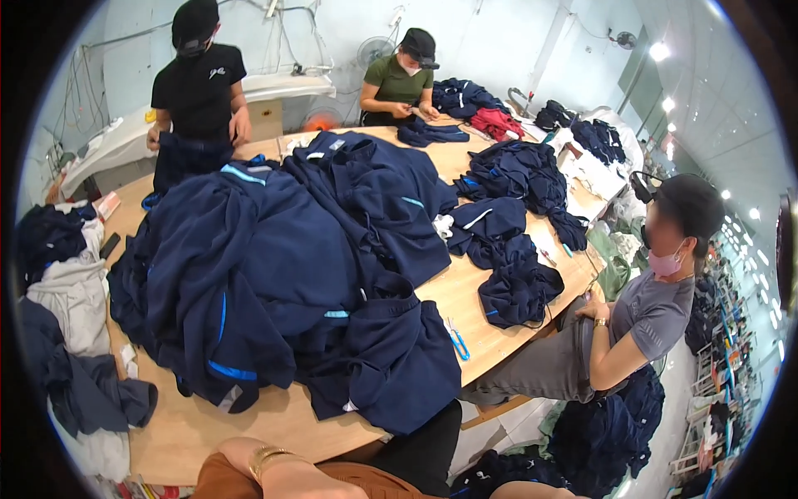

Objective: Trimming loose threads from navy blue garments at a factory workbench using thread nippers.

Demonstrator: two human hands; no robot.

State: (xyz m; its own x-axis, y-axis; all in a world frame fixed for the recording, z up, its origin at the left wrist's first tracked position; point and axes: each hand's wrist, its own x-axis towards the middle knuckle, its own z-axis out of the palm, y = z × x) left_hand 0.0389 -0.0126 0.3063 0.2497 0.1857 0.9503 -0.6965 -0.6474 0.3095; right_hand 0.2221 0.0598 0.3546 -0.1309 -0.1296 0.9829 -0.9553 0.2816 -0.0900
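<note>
At the bottom edge, my left arm lies bent across my body, with a gold bracelet on it and a brown sleeve beside it. My left hand's fingers do not show. A strip of bare skin is at the lower right edge; my right hand is out of view. Nearest to my arm, just beyond the table's front edge, lies a heap of navy garments with light-blue and bright-blue trim. On its near right side are navy trousers or shorts with a gathered waistband.
Blue-handled thread snips lie on the wooden table. More navy garments are on the right; grey and white cloth is at left. A seated person is at right. Two people work across the table.
</note>
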